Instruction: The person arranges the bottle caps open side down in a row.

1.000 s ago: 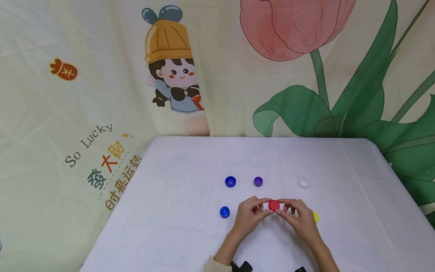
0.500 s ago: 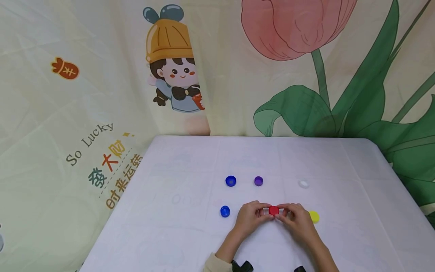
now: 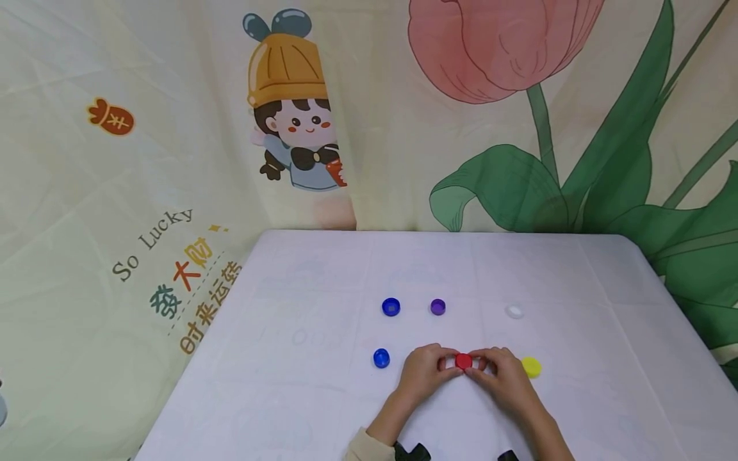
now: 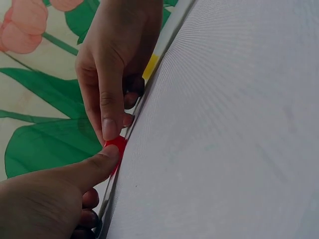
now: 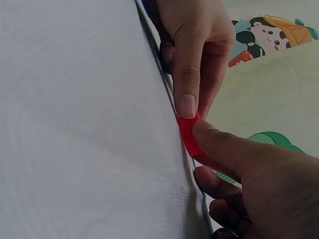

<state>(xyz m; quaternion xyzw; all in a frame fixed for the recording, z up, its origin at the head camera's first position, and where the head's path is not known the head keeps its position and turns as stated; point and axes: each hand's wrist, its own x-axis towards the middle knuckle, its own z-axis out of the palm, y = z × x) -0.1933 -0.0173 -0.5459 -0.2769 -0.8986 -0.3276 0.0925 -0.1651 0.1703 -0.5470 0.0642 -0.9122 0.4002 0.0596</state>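
A small round red bottle cap [image 3: 464, 361] is pinched from both sides, its flat top upward, over the near middle of the table. My left hand [image 3: 425, 372] grips its left side between thumb and index finger. On the opposite side my right hand [image 3: 506, 376] pinches it the same way. Both wrist views show the thumbs on the red cap [image 4: 119, 145], with its side partly covered by the fingertips. Just right of my right hand lies a yellow cap [image 3: 532, 367]. Left of my left hand is a blue cap [image 3: 381, 358].
Farther back on the white-covered table [image 3: 300, 269] sit a second blue cap [image 3: 391, 307], a purple cap [image 3: 438, 307] and a clear or white cap [image 3: 515, 311]. Behind the table's far edge hangs a printed curtain [image 3: 380, 128].
Both hands have moved a little toward the person and lower with the red cap, still pinching it. The yellow cap, partly covered earlier, shows fully now. The other caps stay put.
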